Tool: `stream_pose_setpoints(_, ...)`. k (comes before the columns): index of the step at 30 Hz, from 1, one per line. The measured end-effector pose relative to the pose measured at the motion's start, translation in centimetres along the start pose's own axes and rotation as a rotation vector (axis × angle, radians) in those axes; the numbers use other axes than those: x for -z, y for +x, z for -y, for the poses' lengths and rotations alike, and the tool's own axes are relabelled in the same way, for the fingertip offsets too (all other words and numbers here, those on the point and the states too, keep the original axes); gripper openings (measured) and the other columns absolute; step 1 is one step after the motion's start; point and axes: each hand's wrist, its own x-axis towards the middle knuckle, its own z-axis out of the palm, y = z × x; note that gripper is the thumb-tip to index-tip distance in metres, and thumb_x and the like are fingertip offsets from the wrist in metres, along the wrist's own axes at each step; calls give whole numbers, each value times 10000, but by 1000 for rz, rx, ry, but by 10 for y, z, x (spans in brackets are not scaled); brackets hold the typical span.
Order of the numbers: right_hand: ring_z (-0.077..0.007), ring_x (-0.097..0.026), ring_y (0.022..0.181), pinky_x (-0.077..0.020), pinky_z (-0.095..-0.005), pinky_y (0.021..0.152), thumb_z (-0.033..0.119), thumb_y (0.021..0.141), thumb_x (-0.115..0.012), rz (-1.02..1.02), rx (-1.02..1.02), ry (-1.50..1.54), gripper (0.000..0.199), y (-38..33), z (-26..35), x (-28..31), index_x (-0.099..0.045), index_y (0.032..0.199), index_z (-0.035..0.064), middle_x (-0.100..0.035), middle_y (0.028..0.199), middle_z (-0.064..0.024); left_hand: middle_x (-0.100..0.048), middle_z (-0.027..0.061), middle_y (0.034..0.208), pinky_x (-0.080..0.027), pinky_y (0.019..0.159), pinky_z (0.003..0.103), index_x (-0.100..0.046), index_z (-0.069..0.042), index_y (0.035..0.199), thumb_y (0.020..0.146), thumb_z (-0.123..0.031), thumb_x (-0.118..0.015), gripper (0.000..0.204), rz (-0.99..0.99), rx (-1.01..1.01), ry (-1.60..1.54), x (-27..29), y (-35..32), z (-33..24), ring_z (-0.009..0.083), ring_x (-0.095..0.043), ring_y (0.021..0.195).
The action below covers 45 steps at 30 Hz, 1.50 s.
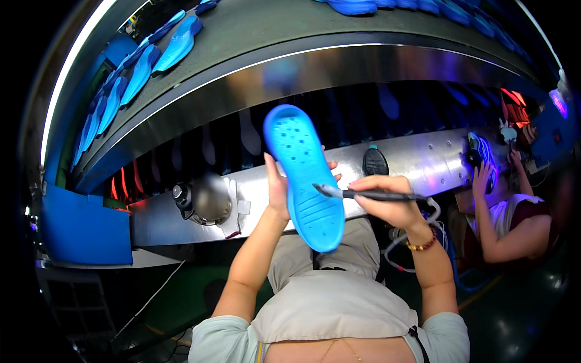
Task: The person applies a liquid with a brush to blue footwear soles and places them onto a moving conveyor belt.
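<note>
Dim factory hall under blue-violet light, with a curved grey conveyor [339, 27] sweeping across from 9 to 2 o'clock. Rows of blue insoles [145, 63] lying on it at 10 o'clock, more at 1 o'clock. Below, a long shiny metal bench [417, 160] with a round steel fitting [206, 196] at 8 o'clock and a dark oval label-like patch [374, 162] just right of centre. Plain blue panel [85, 227] at 9 o'clock, without readable marking. At the centre, a bright blue insole [305, 175] held upright and slightly tilted, perforated toe up at 12, ribbed heel down at 6. Left hand [279, 187] clamped on its left edge, thumb in front, fingertips showing past the right edge. Right hand [387, 199] closed around a dark pen-like tool [363, 194], tip touching the insole's middle; beaded bracelet [422, 245] on that wrist. At 3 o'clock, another person [508, 218] seated, handling a blue shoe part [482, 158].
</note>
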Motion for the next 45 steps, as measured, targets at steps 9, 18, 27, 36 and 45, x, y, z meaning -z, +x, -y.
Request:
stream_pose_setpoints(9, -242, -622, 717, -495, -302, 651, 48, 617, -650, 92, 528, -444, 166, -12, 17, -41, -624, 781, 59, -638, 812, -87, -522, 197, 1097, -435, 862, 458, -422, -32, 1192, 728, -767, -183, 902, -299, -163, 149, 0, -1, -3, 325, -531, 989)
stream_pose_setpoints(18, -199, -629, 803, -481, -288, 704, 7, 674, -662, 54, 358, -124, 185, 5, 23, -20, -641, 857, 27, -647, 882, -103, -508, 208, 1103, -401, 878, 511, -309, -106, 1290, 726, -757, -264, 862, -48, -252, 9, -29, 13, 10, 366, -518, 983)
stream_pose_setpoints(27, -224, -605, 901, -459, -333, 813, 19, 668, -684, 241, 391, -133, 216, -11, 25, -6, -647, 880, 35, -643, 899, -117, -496, 179, 1146, -356, 935, 522, -331, -39, 1270, 705, -782, -242, 937, -146, -341, 131, -39, 10, -20, 324, -507, 1033)
stream_pose_setpoints(36, -216, -573, 952, -434, -335, 867, -7, 743, -576, -123, -53, 927, 206, -8, 17, -23, -568, 945, -43, -604, 971, -188, -488, 198, 1163, -403, 909, 440, -328, -6, 1264, 883, -457, -320, 590, -173, -461, 185, -88, -2, 3, 317, -500, 1056)
stream_pose_setpoints(45, -233, -615, 867, -480, -306, 778, -46, 705, -625, -52, 237, 205, 205, 0, 23, -31, -619, 909, -29, -625, 932, -174, -541, 170, 1112, -447, 864, 391, -405, -9, 1210, 878, -289, -389, 435, -213, -435, 53, -61, -5, -1, 265, -560, 980)
